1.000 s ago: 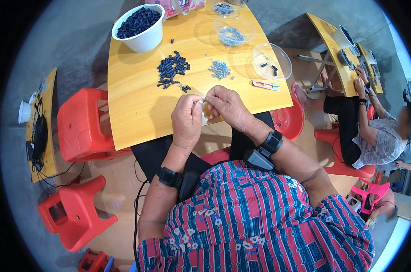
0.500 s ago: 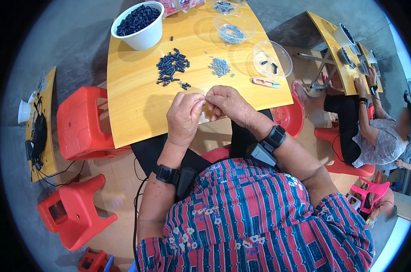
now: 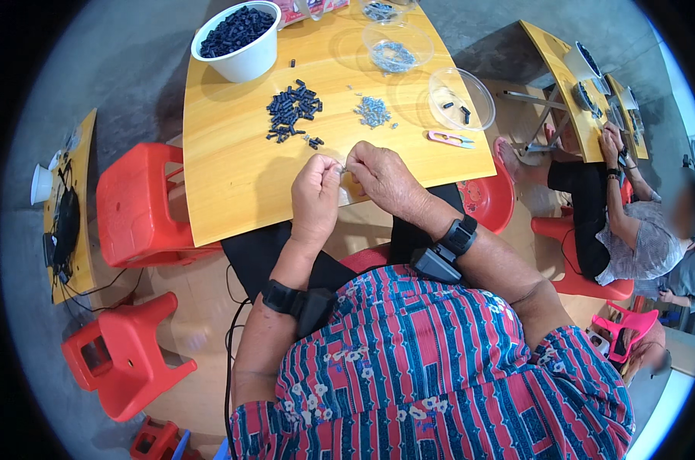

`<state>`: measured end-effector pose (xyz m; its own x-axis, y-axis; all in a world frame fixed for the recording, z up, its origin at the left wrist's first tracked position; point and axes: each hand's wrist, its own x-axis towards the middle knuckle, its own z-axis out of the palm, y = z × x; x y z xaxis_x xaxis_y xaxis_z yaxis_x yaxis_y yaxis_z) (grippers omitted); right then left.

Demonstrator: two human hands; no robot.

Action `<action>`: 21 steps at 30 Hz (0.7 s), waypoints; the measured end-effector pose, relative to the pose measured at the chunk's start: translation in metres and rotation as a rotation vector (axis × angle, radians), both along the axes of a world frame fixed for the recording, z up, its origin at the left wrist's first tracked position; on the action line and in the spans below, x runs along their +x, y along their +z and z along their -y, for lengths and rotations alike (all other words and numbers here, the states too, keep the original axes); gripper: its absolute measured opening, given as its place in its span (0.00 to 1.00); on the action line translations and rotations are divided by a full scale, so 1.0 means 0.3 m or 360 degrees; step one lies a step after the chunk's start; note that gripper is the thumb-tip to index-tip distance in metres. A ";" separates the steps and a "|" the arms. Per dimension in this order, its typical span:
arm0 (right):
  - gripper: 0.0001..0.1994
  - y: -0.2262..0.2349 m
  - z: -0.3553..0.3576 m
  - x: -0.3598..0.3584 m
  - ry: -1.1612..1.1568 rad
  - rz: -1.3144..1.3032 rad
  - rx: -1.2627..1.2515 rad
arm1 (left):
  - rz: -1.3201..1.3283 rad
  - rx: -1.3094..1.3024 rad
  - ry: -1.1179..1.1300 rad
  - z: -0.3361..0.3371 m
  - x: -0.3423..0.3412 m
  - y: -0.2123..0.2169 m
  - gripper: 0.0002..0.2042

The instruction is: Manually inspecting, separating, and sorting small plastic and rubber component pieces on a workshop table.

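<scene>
Close together over the near edge of the table, my left hand (image 3: 317,192) and my right hand (image 3: 387,180) are both closed in a pinch. Between the fingertips a tiny light-coloured bit shows, too small to name. Just beyond my hands lies a heap of short black cylindrical pieces (image 3: 292,111), with a few stray ones nearer to me. To its right is a small pile of clear, silvery pieces (image 3: 373,112). Thread snips with a pink handle (image 3: 449,139) rest right of my hands, below a round clear dish (image 3: 481,92) holding a few black pieces.
A white tub (image 3: 248,63) full of black pieces stands at the table's far left. Clear bowls (image 3: 424,46) with small parts stand at the far right. Red stools (image 3: 133,199) are on the left. A co-worker (image 3: 631,238) sits at another table on the right.
My hands have drawn slightly apart at the fingertips, the left one turning more upright. A small bit now shows between them. The co-worker's hands have come together.
</scene>
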<state>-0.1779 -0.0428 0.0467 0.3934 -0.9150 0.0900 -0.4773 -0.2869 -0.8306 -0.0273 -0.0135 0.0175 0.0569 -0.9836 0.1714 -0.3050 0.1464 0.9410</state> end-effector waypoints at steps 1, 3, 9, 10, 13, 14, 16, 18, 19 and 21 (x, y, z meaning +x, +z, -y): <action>0.07 -0.003 0.001 -0.003 0.0001 0.0000 -0.0001 | 0.0000 -0.0001 0.0001 0.001 0.001 -0.003 0.05; 0.07 0.000 0.004 0.000 0.0021 -0.0053 -0.0033 | -0.0397 0.0424 -0.0048 0.003 0.005 -0.005 0.06; 0.06 -0.026 0.015 0.001 0.0044 -0.0115 -0.0340 | -0.1079 0.0784 -0.0126 0.013 0.002 0.027 0.08; 0.06 -0.024 0.014 0.000 0.0046 -0.0116 -0.0340 | -0.1080 0.0783 -0.0126 0.016 -0.002 0.024 0.08; 0.06 -0.009 0.024 0.010 -0.0060 -0.0073 0.0018 | -0.1115 0.0799 -0.0097 0.036 -0.018 0.002 0.08; 0.06 -0.027 0.038 0.008 -0.0127 0.0019 0.0108 | -0.1044 0.0756 -0.0045 0.050 -0.034 -0.002 0.08; 0.06 -0.058 0.066 -0.004 -0.0199 0.0110 0.0191 | -0.0974 0.0707 -0.0001 0.077 -0.053 -0.010 0.07; 0.06 -0.069 0.092 -0.011 -0.0249 0.0100 0.0078 | -0.0715 0.0591 0.0070 0.101 -0.064 -0.022 0.06; 0.06 -0.075 0.099 -0.017 -0.0251 0.0099 0.0073 | -0.0716 0.0588 0.0066 0.108 -0.063 -0.030 0.06; 0.06 -0.072 0.103 -0.022 -0.0258 0.0112 0.0032 | -0.0491 0.0451 0.0005 0.118 -0.059 -0.042 0.06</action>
<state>-0.1846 -0.0737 0.0250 0.2338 -0.9678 0.0931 -0.4565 -0.1939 -0.8683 -0.0451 -0.0489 0.0047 0.0665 -0.9891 -0.1313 -0.0025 -0.1318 0.9913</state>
